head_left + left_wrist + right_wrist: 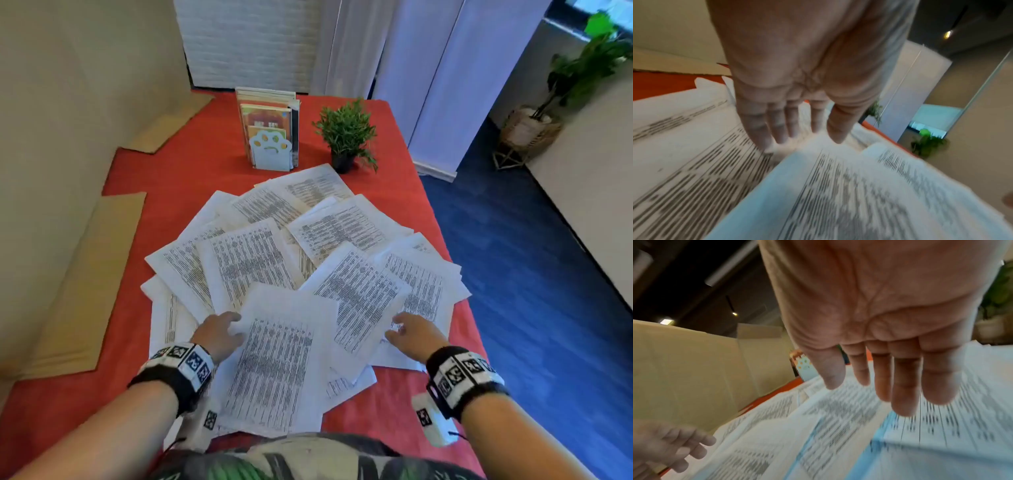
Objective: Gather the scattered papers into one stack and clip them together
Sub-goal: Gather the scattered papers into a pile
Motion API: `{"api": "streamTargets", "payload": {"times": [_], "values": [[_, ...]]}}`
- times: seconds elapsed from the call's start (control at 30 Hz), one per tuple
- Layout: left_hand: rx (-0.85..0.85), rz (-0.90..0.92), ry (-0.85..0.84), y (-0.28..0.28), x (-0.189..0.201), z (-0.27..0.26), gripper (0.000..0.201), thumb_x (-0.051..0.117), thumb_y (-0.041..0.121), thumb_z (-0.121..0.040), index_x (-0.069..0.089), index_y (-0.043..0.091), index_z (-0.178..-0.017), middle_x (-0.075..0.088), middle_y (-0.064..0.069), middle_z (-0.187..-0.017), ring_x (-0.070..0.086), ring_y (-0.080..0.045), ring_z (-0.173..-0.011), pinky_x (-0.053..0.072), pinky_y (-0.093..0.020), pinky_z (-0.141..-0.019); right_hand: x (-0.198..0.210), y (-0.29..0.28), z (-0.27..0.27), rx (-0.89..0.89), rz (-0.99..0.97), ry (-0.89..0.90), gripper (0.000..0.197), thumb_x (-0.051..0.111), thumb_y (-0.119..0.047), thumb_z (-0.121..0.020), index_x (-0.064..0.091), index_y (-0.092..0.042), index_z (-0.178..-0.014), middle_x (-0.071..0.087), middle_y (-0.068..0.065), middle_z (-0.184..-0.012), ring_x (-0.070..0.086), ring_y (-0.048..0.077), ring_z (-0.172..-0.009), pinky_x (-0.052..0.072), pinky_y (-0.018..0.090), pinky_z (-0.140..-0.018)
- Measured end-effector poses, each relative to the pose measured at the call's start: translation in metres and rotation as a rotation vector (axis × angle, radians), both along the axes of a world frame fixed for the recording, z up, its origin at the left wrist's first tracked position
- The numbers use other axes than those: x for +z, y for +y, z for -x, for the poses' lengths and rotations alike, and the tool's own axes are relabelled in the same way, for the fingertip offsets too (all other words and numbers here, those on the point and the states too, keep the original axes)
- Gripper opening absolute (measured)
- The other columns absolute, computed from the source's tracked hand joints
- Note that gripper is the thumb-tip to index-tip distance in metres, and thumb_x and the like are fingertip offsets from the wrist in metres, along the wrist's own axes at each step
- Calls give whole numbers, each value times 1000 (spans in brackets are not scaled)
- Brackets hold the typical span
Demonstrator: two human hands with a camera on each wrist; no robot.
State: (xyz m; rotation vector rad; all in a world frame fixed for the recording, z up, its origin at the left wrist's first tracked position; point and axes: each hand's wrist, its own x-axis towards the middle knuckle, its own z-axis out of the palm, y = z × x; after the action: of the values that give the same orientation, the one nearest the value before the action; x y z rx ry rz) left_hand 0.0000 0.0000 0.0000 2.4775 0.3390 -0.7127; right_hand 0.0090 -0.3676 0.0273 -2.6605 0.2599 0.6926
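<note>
Left hand [219, 334]: fingers straight, close together, hovering over sheet edge. Loose white printed paper sheets [294, 260]: fanned, overlapping across red tablecloth [191, 164]. Likely light, floppy, slippery; best swept inward from outer edges. Right hand [412, 334]: fingers relaxed, slightly spread, holding nothing.

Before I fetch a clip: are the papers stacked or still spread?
Spread. The papers fan across the red table, overlapping at different angles. Both the left hand and right hand are open over them.
</note>
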Motion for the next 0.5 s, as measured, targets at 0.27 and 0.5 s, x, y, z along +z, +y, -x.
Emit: {"api": "streamTargets", "payload": {"times": [0.27,0.5], "values": [[98,-190,4,-8,-28,20,80,79,34,-66,31,18,-129,44,-13,-117,58,-32,-98,53,-38,-83,-39,24,-15,-290,-59,88,67,59,-29,-90,28,1,-141,52,18,-132,57,30,-106,44,29,-72],[54,-137,-21,-6,-35,32,33,57,19,-89,44,6,-116,59,-11,-101,54,-23,-78,43,-29,-66,-77,28,-41,-586,-312,141,20,54,-4,-84,39,-8,-97,51,12,-77,47,19,-57,45,32,-56]]}}
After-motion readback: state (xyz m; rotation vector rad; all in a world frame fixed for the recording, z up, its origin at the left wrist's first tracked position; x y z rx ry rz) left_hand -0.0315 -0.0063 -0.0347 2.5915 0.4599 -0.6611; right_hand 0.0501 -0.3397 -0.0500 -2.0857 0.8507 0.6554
